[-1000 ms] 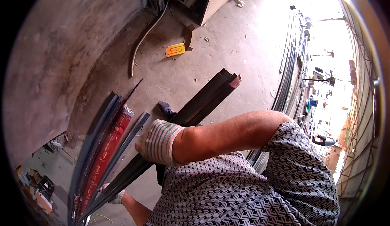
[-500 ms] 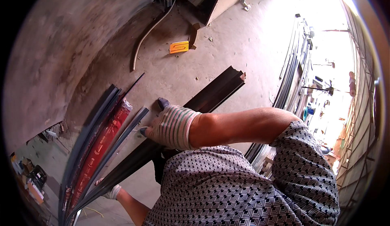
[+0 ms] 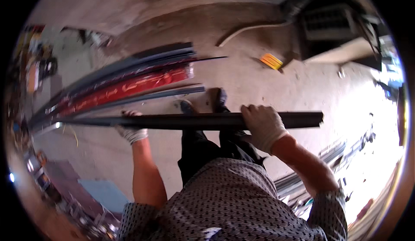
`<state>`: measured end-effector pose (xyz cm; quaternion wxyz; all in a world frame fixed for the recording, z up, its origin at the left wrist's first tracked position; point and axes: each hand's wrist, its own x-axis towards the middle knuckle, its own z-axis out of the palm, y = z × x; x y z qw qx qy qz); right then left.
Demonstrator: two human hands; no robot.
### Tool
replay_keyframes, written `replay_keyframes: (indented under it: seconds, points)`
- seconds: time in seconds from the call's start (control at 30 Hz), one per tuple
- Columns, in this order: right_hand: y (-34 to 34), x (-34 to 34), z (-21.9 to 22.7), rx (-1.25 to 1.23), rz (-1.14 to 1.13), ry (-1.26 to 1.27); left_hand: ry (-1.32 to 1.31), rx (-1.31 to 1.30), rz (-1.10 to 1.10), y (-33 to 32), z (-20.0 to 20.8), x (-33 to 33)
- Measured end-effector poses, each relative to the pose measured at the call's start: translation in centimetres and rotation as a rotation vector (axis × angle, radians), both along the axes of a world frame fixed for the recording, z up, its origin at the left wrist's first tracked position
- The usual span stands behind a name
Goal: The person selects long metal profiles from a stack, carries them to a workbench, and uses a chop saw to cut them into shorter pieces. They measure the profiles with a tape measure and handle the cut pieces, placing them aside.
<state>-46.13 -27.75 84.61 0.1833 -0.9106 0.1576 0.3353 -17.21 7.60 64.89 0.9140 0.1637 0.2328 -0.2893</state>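
Observation:
Across the front of my body runs a long dark profile bar (image 3: 203, 121), with a grooved shape at its right end. My right hand (image 3: 263, 126), in a pale striped work glove, is closed around it near that end. Further left, my left hand (image 3: 133, 133), gloved too, grips the same bar from below, its fingertips showing over the far edge. The bar's left end runs toward the other profiles at the far left, where blur hides exactly how they meet. Beyond the bar lies a red-wrapped bundle (image 3: 129, 87) beside dark profiles (image 3: 151, 56) on the floor.
My shoes (image 3: 221, 97) stand just past the bar. A yellow box (image 3: 271, 61) and a curved hose (image 3: 250, 28) lie on the concrete floor farther off. More long profiles (image 3: 311, 165) lie at the right. Clutter and a blue sheet (image 3: 103, 194) are at the lower left.
My view has turned, so the bar now lies nearly level across it instead of slanting. My left hand and forearm show more fully. Both hands still hold the bar.

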Motion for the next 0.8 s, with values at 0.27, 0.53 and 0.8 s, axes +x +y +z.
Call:
replay_keyframes:
  seconds: [0.27,0.53,0.8]
  points:
    - [2.9,-1.0,-8.8,0.004,-0.085,0.223,0.190,0.062,-0.001,1.5,-6.9,-4.9]
    - [-0.9,-3.3,-23.7,-0.154,-0.125,0.165,0.365,0.681,-0.174,2.9,-29.1,-7.2]
    - [-2.2,-1.7,-39.5,-0.201,-0.057,0.063,0.477,0.881,-0.573,4.2,-54.4,-5.4]
